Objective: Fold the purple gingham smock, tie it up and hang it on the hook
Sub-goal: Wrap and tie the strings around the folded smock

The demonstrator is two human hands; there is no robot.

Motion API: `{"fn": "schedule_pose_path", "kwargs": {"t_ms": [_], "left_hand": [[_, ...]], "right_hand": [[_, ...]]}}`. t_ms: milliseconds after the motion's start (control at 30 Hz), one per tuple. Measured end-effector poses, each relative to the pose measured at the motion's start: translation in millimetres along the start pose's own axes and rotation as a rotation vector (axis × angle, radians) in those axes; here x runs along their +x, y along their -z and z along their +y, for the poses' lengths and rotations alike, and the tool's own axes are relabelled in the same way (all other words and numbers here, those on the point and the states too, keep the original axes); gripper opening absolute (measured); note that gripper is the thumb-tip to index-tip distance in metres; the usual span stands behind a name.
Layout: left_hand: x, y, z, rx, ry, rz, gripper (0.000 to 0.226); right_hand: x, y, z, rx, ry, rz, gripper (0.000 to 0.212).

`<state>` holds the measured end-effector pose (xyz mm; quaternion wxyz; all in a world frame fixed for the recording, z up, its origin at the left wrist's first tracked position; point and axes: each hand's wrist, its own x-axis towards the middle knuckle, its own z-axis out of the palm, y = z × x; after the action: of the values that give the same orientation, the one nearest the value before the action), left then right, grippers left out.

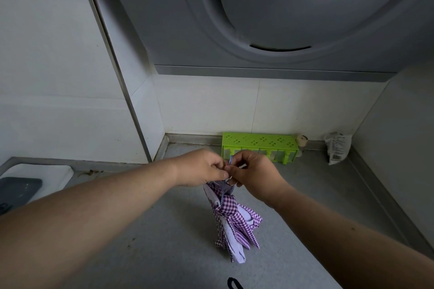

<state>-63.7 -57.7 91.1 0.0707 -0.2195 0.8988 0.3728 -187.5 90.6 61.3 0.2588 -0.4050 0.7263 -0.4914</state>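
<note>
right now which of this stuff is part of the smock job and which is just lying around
Part of the job:
- purple gingham smock, bundled and hanging
- its strap, pinched by both
- left hand
- right hand

Just lying about:
- green rack
- plastic bag
- small bottle
- dark phone
- range hood

No hook in view.

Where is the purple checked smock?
The smock hangs mid-frame over the grey counter, held by the left hand and right hand.
</note>
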Motion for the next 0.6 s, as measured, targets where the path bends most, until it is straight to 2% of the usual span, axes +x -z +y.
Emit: {"fn": "schedule_pose_path", "kwargs": {"t_ms": [167, 233, 300, 433, 600], "left_hand": [[0.5, -0.1, -2.0, -0.018, 0.018, 0.056, 0.018], [-1.1, 1.8, 0.6, -0.013, 0.030, 0.046, 0.015], [-2.7, 3.3, 3.2, 0.005, 0.040, 0.007, 0.013], [-6.2, 5.6, 7.9, 0.110, 0.055, -0.060, 0.012], [-6.6, 4.8, 9.5, 0.162, 0.064, -0.107, 0.023]], "right_hand": [[-0.7, 3.5, 1.0, -0.026, -0.006, -0.032, 0.014], [-3.1, 6.4, 3.5, -0.021, 0.011, -0.111, 0.025], [-5.0, 8.2, 4.0, -0.137, 0.066, -0.175, 0.037], [-2.9, 3.4, 6.9, -0.378, 0.190, -0.169, 0.026], [-3.1, -0.4, 8.2, -0.362, 0.178, -0.183, 0.026]]}}
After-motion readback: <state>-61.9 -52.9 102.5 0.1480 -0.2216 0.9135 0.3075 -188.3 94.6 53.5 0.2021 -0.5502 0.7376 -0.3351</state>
